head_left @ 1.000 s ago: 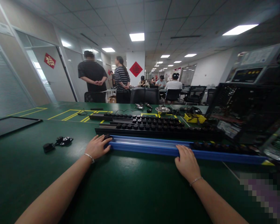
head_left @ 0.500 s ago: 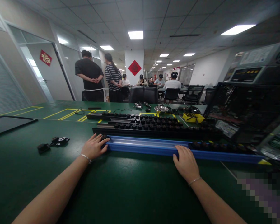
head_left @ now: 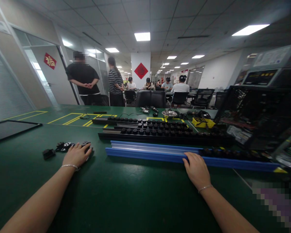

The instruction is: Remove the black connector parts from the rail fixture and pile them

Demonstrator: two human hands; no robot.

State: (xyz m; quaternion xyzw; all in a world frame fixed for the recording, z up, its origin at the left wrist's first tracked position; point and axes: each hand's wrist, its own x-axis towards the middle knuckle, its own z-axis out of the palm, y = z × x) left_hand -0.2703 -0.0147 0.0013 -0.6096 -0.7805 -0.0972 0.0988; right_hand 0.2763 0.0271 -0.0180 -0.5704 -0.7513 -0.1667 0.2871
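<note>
A long blue rail [head_left: 145, 153] with a grooved channel lies across the table. Several black pieces [head_left: 223, 153] sit in the right part of its channel. My right hand [head_left: 197, 168] rests on its near side, fingers hooked over the edge and thumb in front. Left of the rail's end, my left hand [head_left: 76, 155] has its fingers curled over a small black piece [head_left: 86, 144], low at the tabletop. Two more loose black parts lie beside that hand: a dark block [head_left: 48, 153] and a black-and-white patterned piece [head_left: 63, 147].
Black rails [head_left: 160, 137] full of black pieces lie behind the blue one. Beyond them stand a metal bowl [head_left: 169, 114] and a yellow box [head_left: 202, 123]. An open computer case [head_left: 252, 110] is at the right, a dark flat panel [head_left: 12, 130] at the left. Several people are farther back.
My left hand has moved left, away from the rail's left end, and the black piece from there has come with it. My right hand has stayed on the rail.
</note>
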